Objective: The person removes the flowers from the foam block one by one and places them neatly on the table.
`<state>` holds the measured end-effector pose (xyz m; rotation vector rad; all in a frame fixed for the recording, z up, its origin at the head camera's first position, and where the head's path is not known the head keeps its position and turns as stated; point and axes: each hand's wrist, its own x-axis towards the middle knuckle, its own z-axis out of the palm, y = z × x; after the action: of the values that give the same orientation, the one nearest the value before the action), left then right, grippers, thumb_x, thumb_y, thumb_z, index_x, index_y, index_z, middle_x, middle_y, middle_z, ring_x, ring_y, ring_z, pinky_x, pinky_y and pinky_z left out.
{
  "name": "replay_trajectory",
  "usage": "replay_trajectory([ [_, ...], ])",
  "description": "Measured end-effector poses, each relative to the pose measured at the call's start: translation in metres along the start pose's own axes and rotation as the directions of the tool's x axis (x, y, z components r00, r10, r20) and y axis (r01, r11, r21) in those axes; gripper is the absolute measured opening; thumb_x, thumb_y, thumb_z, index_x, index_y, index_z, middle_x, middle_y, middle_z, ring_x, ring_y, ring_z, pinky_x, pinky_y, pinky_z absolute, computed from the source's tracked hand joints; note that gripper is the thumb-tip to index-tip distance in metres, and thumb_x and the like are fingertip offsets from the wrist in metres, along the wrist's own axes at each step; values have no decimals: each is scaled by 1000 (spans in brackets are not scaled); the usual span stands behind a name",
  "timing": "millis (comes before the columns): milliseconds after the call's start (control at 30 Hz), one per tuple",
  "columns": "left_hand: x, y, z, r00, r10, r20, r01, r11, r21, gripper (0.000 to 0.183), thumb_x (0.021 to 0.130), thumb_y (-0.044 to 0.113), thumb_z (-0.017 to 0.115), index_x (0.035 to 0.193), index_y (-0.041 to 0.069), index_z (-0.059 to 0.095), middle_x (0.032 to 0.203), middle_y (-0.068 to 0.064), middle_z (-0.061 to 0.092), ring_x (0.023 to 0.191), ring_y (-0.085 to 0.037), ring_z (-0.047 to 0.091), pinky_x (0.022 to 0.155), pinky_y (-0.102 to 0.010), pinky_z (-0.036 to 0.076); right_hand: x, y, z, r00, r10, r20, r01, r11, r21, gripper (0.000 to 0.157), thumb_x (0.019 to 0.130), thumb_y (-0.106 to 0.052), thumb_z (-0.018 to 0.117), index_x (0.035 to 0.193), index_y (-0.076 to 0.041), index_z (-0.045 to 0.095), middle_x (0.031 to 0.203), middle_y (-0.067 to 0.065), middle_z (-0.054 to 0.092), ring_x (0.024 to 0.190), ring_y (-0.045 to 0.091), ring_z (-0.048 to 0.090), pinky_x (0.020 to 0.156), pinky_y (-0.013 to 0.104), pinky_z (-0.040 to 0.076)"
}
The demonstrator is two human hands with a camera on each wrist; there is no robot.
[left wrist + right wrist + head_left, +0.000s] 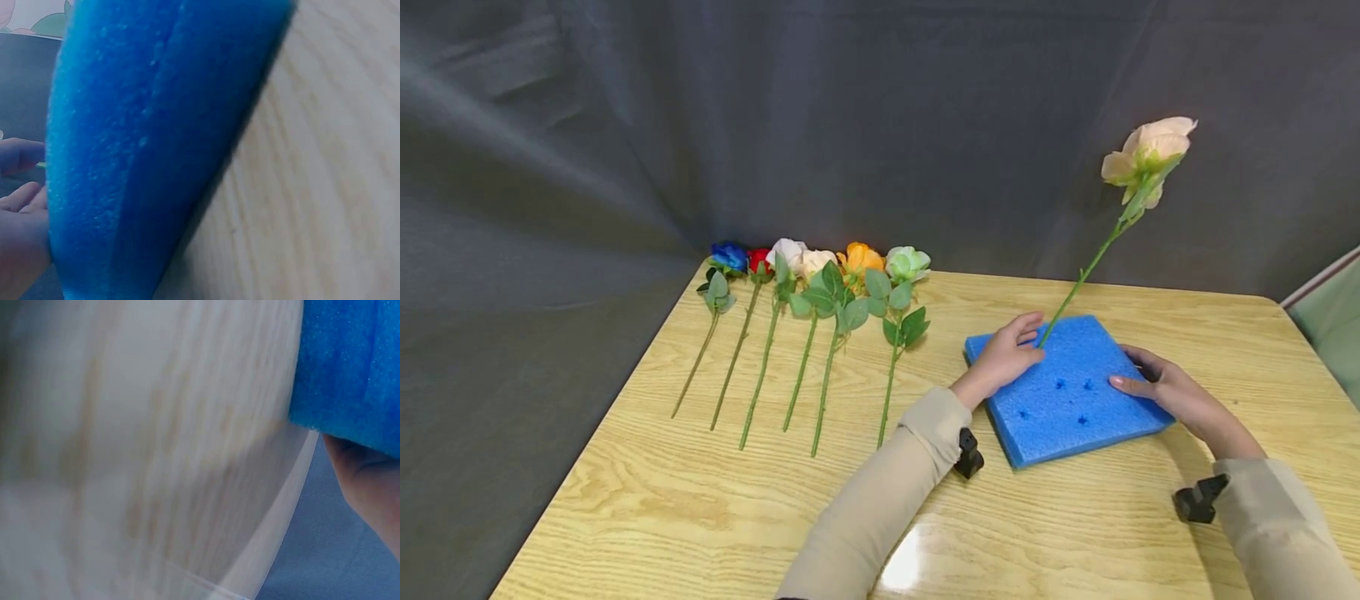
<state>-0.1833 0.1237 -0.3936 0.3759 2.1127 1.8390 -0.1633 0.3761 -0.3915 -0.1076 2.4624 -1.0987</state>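
Note:
A blue foam block [1052,408] lies at the right of the table, with several small holes in its top. My left hand [1006,354] is over the block's far left part, thumb and fingers at the lower stem of a pale peach artificial rose [1153,154]. This rose leans up to the right, its lower stem end hidden by the hand. My right hand [1183,400] grips the block's right edge, thumb on top and fingers mostly out of sight. In the left wrist view, the block [119,125] covers part of the left hand [22,231].
Several artificial roses lie side by side on the wooden table [700,500]: blue [728,257], red [759,260], white, cream, orange [861,258] and pale green [907,263]. Their stems point toward the near edge. A dark curtain [880,125] hangs behind the table.

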Motion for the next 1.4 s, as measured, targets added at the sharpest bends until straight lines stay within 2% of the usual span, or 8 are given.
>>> replay_trajectory([
  [200, 2, 5, -2, 996, -42, 77, 34, 994, 103, 54, 98, 6, 49, 149, 14, 34, 152, -2, 40, 140, -17, 39, 111, -23, 38, -1, -1, 0, 1000, -5, -6, 5, 1000, 1, 83, 100, -36, 49, 150, 7, -1, 149, 42, 0, 136, 62, 3, 105, 75, 13],
  [367, 2, 7, -1, 994, -59, 87, 50, 993, 108, 49, 99, 7, 47, 147, 13, 38, 149, -4, 44, 138, -18, 41, 110, -23, 39, 0, 0, 0, 1000, -8, -3, 8, 1000, 9, 83, 100, -36, 49, 150, 7, -1, 149, 42, -1, 136, 61, 2, 105, 75, 13],
  [633, 2, 7, 5, 998, -50, -33, 53, 994, 95, 37, 99, 16, 53, 135, 15, 52, 131, -7, 58, 122, -19, 55, 95, -21, 49, 1, 3, 1, 1000, -10, 0, 10, 1000, 18, 83, 100, -36, 48, 150, 6, -3, 149, 42, -2, 136, 61, 1, 105, 75, 13],
  [833, 2, 3, 5, 991, 2, -132, 10, 996, 90, 26, 97, 21, 56, 119, 8, 62, 115, -9, 64, 105, -17, 62, 80, -15, 49, 0, 2, 1, 1000, 0, -1, 0, 1000, 11, 84, 100, -37, 48, 150, 7, -3, 149, 42, -3, 136, 62, 0, 105, 75, 12],
  [933, 2, 1, 4, 986, 26, -167, -23, 1000, 17, 22, 98, 19, 56, 113, 4, 63, 110, -12, 64, 98, -17, 63, 73, -14, 48, 0, 2, 1, 1000, 4, -4, -4, 1000, 7, 84, 100, -37, 48, 150, 7, -3, 149, 42, -3, 136, 62, 1, 105, 75, 12],
  [1000, 2, -1, 4, 983, 25, -185, -40, 996, -79, 21, 98, 16, 55, 111, 1, 62, 108, -14, 63, 99, -22, 64, 75, -16, 52, 0, 2, 1, 1000, 4, -6, -4, 1000, 5, 84, 100, -37, 48, 150, 7, -2, 149, 42, -2, 136, 62, 2, 105, 75, 12],
  [1167, 1, -3, 3, 983, -3, -182, -50, 957, -287, 22, 98, 13, 53, 112, -2, 59, 109, -16, 59, 109, -34, 62, 82, -28, 59, 0, 2, 1, 1000, 1, -8, -1, 1000, 0, 84, 100, -37, 48, 150, 7, -2, 149, 42, -1, 136, 62, 3, 105, 75, 14],
  [1400, 3, -4, 5, 974, 0, -228, -73, 948, -311, 25, 98, 15, 52, 114, -4, 59, 114, -18, 60, 110, -32, 61, 90, -28, 56, 0, 0, 1, 1000, 4, -11, -4, 1000, -2, 84, 100, -37, 49, 150, 7, -2, 149, 42, -1, 136, 62, 3, 105, 75, 14],
])
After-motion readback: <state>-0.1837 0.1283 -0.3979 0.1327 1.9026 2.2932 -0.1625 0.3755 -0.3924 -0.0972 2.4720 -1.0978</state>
